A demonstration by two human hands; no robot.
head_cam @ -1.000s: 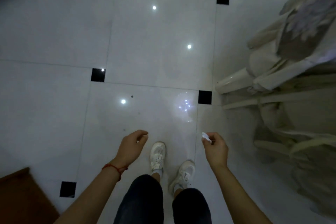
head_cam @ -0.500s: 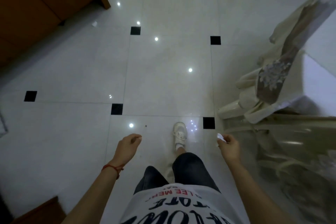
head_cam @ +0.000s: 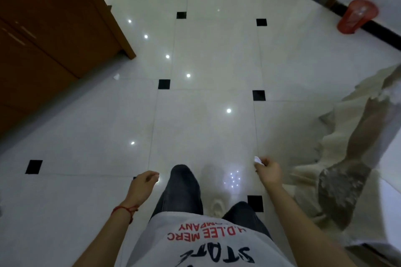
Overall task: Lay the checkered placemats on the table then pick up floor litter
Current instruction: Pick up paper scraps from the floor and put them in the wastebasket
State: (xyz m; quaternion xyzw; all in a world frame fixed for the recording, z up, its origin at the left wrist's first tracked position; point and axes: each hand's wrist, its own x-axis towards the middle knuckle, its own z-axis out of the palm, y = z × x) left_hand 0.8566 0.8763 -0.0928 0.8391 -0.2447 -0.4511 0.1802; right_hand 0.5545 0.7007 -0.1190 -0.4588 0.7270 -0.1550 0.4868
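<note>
The right hand (head_cam: 268, 172) pinches a small white scrap of paper (head_cam: 258, 160) at its fingertips, the left hand (head_cam: 143, 186) hangs loosely curled and holds nothing, another white scrap (head_cam: 116, 76) lies on the floor (head_cam: 206, 54) well ahead of the left hand, beside the wooden cabinet (head_cam: 54, 28).

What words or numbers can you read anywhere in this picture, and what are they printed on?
"H.D.LEE MERC" in red, upside down to the camera, on the person's white T-shirt; the first letter is partly unclear.
"...OMPANY" in red, the line above, also on the T-shirt; its start is hidden.
"STATE" in large black brush letters, lower on the T-shirt; a doubtful reading.
Nothing legible on the red bin or wooden cabinet.
</note>
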